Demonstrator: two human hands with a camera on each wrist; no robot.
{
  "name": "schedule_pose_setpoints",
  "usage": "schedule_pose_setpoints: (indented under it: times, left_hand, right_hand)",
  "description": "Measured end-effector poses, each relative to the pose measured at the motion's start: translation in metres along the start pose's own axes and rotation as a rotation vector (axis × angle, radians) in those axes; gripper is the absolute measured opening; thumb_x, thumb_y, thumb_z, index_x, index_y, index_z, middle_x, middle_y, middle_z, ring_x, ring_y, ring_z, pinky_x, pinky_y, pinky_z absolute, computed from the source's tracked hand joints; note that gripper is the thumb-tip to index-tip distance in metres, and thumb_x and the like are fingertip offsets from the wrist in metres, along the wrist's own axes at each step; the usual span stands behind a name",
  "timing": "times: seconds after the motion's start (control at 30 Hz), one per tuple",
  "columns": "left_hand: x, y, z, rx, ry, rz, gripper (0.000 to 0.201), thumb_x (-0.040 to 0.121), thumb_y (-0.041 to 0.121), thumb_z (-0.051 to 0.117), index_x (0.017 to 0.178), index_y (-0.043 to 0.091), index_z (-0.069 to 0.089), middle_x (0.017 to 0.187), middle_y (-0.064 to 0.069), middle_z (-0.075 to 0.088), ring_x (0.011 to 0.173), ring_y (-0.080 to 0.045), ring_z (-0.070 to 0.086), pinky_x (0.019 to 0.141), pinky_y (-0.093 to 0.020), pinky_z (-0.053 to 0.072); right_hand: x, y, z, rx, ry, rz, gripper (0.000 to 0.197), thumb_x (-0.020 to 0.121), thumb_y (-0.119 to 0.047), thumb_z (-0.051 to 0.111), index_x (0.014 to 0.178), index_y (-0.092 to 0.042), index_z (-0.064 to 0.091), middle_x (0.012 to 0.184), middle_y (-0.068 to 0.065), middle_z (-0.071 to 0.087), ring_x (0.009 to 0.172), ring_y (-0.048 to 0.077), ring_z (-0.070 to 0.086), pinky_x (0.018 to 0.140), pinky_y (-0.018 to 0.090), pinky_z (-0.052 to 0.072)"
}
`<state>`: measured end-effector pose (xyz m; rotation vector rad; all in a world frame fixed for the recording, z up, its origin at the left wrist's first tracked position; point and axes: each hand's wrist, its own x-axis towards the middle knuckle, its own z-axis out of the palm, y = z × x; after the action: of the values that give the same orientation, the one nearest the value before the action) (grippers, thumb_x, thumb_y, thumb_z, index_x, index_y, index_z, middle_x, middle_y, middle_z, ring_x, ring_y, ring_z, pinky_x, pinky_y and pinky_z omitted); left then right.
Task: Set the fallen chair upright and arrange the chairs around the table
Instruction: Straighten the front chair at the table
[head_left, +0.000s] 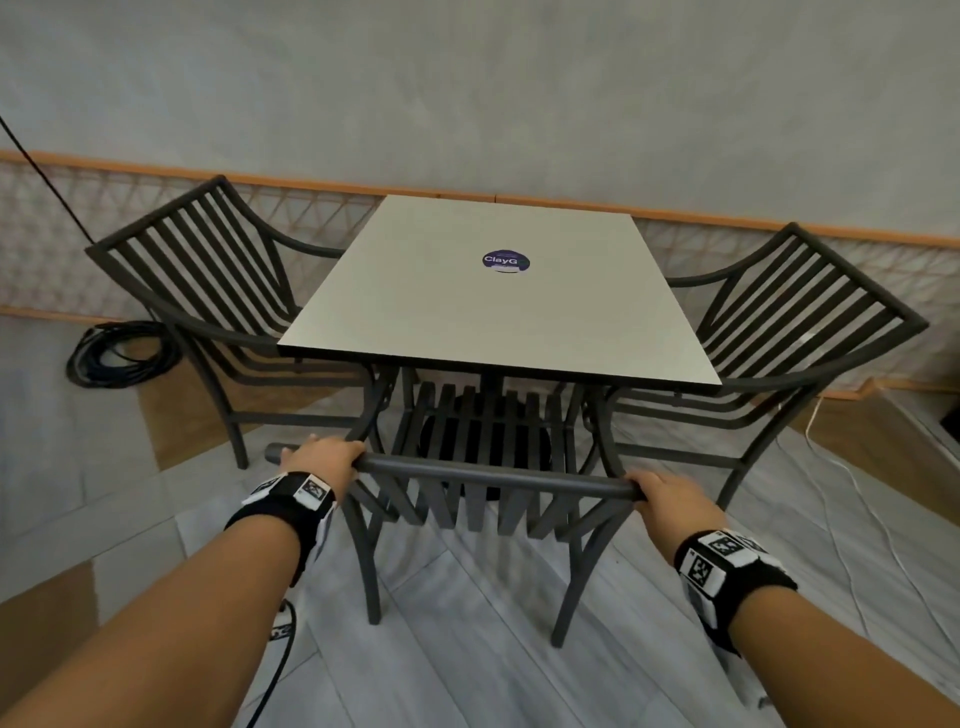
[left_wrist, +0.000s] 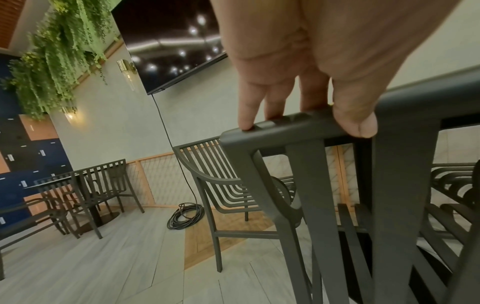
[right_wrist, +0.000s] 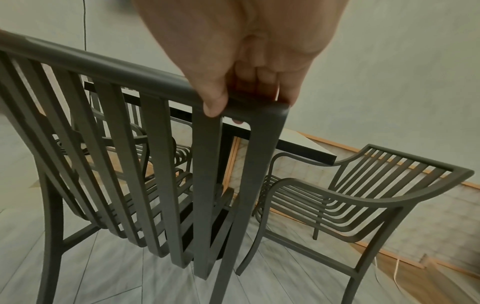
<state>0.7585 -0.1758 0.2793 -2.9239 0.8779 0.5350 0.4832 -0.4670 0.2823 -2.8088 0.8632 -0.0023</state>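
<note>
Table (head_left: 498, 312): square, pale top, against the wall, round sticker (head_left: 505, 261) near its middle.
Near chair (head_left: 488, 475): upright on 4 legs, seat pushed under the table's near edge.
Left hand (head_left: 319, 454): fingers curled over the left end of its top rail.
Right hand (head_left: 670, 493): wrapped round the rail's right end.
Left chair (head_left: 208, 260): upright at the table's left side.
Right chair (head_left: 810, 312): upright at the right side.
Cable (head_left: 122, 353): coiled on the floor by the left chair.

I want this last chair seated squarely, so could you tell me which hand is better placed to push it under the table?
Neither clearly: left hand and right hand grip opposite ends of the near chair's top rail, so pushing with both suits.
</note>
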Motion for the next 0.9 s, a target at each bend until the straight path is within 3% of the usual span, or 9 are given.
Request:
schedule_pose_setpoints:
  times: [0.37, 0.67, 0.8, 0.9]
  left_hand:
    - [0.000, -0.003, 0.009, 0.009, 0.056, 0.003, 0.024, 0.095, 0.019, 0.048, 0.115, 0.028, 0.059, 0.118, -0.004, 0.062, 0.123, -0.030, 0.049, 0.105, -0.056, 0.041]
    - [-0.007, 0.011, 0.012, 0.016, 0.052, -0.022, 0.030, 0.097, 0.018, 0.043, 0.123, 0.028, 0.055, 0.121, -0.004, 0.061, 0.123, -0.029, 0.049, 0.106, -0.055, 0.039]
    - [-0.011, 0.014, 0.015, 0.020, 0.076, -0.045, 0.041, 0.098, 0.012, 0.040, 0.135, 0.030, 0.046, 0.137, -0.003, 0.052, 0.137, -0.031, 0.035, 0.114, -0.056, 0.029]
    - [-0.024, 0.021, 0.020, 0.057, 0.102, -0.061, 0.064, 0.094, 0.001, 0.038, 0.151, 0.025, 0.021, 0.158, -0.003, 0.025, 0.148, -0.034, 0.013, 0.122, -0.051, 0.017]
  right_hand:
    - [-0.004, 0.001, -0.004, -0.025, -0.030, -0.032, 0.030, 0.093, -0.020, 0.047, 0.122, -0.024, 0.047, 0.118, 0.003, 0.057, 0.108, 0.022, 0.048, 0.094, 0.032, 0.039]
    - [-0.006, 0.009, -0.007, -0.007, -0.024, -0.030, 0.030, 0.093, -0.017, 0.046, 0.122, -0.023, 0.048, 0.119, 0.002, 0.058, 0.111, 0.021, 0.048, 0.104, 0.036, 0.033]
    - [-0.006, 0.014, 0.002, -0.008, 0.019, -0.022, 0.040, 0.092, -0.011, 0.046, 0.129, -0.025, 0.041, 0.128, 0.001, 0.053, 0.119, 0.020, 0.043, 0.108, 0.034, 0.029]
    - [-0.011, 0.014, 0.012, -0.064, 0.020, 0.005, 0.060, 0.088, -0.002, 0.045, 0.140, -0.023, 0.023, 0.147, 0.003, 0.033, 0.137, 0.022, 0.023, 0.116, 0.037, 0.013]
